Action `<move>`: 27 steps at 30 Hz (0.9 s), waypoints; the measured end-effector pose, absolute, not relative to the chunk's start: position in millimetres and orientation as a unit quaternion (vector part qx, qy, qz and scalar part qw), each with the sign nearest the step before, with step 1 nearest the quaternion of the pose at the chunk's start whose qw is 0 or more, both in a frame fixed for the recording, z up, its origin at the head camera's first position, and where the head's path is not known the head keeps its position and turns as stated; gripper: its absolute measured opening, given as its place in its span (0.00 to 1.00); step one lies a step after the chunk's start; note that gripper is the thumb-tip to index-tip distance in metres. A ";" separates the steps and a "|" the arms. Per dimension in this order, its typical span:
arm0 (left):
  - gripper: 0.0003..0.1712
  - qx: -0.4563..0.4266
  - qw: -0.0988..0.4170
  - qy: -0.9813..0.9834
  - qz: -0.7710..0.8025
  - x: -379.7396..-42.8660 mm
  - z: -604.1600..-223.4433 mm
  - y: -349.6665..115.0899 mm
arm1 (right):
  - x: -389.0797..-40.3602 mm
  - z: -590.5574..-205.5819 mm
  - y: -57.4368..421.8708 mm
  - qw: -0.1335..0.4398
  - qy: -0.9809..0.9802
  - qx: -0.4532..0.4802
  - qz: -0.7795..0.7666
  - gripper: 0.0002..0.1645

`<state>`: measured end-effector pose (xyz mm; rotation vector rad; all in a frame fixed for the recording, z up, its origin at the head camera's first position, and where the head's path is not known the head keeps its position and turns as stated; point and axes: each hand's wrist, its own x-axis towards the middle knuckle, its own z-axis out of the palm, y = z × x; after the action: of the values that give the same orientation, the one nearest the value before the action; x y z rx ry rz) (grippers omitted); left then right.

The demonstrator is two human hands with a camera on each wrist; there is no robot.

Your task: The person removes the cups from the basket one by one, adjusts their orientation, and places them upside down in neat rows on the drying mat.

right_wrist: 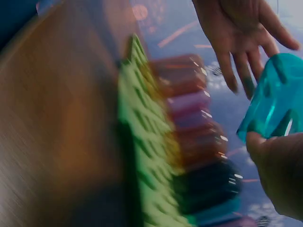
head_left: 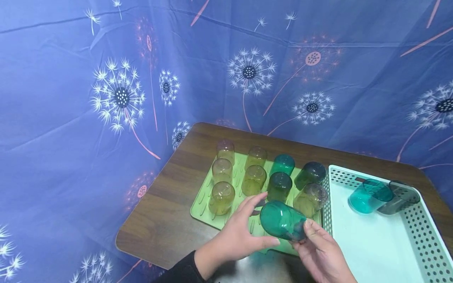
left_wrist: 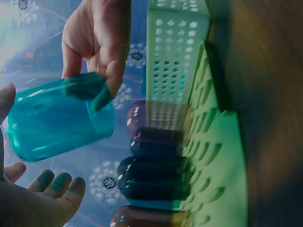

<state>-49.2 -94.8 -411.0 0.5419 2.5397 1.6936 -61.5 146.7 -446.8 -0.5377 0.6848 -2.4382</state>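
A teal see-through tumbler (head_left: 283,221) is tilted on its side above the front of the green drying mat (head_left: 201,200). My right hand (head_left: 323,253) pinches it at the open rim, thumb outside and fingertips showing through the wall in the left wrist view. Beside the closed base of the tumbler (left_wrist: 52,123), my left hand (head_left: 240,232) is spread, thumb apart from the fingers. Behind the hands, several tumblers stand upside down in rows on the mat, among them a yellowish one (head_left: 221,198), a dark one (head_left: 279,186) and another teal one (head_left: 282,165).
To the right sits a pale mint basket (head_left: 375,251) with perforated walls. A teal tumbler (head_left: 369,196) and a grey tumbler (head_left: 398,198) lie at its far end. Everything rests on a brown wooden table (head_left: 155,220), with a blue dandelion-patterned cloth (head_left: 205,78) hanging behind.
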 end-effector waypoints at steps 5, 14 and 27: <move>0.56 0.191 0.021 0.818 0.542 -47.4 -419.1 -84.0 | -59.2 -460.7 136.9 0.371 0.115 -0.226 -0.893 0.40; 0.54 0.188 0.034 0.813 0.549 -48.8 -426.3 -73.6 | -57.6 -477.4 125.3 0.409 0.068 -0.202 -0.887 0.38; 0.52 0.045 -0.007 0.873 0.486 -73.8 -447.0 -78.2 | -57.7 -457.0 148.4 0.445 0.301 -0.124 -0.834 0.23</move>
<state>-73.8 -78.2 -447.0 0.1430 2.7546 1.5323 -57.7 148.4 -457.0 -0.3071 0.7464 -2.0676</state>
